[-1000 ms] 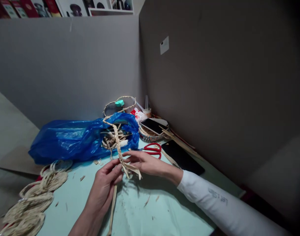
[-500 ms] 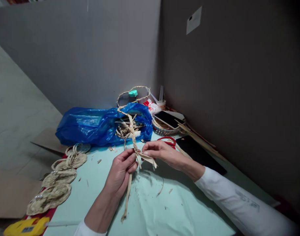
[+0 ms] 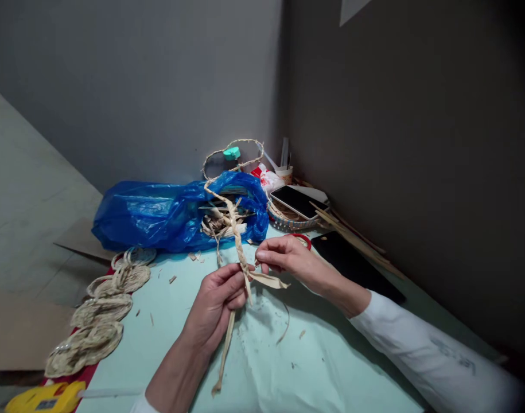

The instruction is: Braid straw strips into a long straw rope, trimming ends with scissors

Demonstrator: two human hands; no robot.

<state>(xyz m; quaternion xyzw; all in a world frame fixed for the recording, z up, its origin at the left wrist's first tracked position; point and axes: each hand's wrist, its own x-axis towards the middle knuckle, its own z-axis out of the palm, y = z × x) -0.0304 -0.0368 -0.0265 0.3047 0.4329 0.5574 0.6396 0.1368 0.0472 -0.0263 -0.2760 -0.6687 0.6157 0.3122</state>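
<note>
My left hand [image 3: 214,304] is closed, pinching the lower end of a pale braid of dried plant fibre [image 3: 237,240] between thumb and fingers. The braid runs up over the bag and loops behind it. Below the pinch hang loose strands; one long strip [image 3: 226,350] dangles under my left hand, and a wider flat strip [image 3: 271,280] sticks out to the right. Just right of the braid's end, my right hand [image 3: 290,259] has thumb and fingertips pressed together. Whether a thin fibre lies between them is too small to tell.
A blue plastic bag [image 3: 146,218] of fibre scraps lies behind my hands. At right are a phone [image 3: 297,202] on a round basket, a red-rimmed item [image 3: 304,240] and a black flat object [image 3: 357,267]. Woven coils [image 3: 102,310] and a yellow glue gun [image 3: 45,398] sit at left.
My right hand has shifted slightly right and up, away from the wide strip, which now sticks out free. My left hand keeps its pinch on the braid. The view has tilted a little.
</note>
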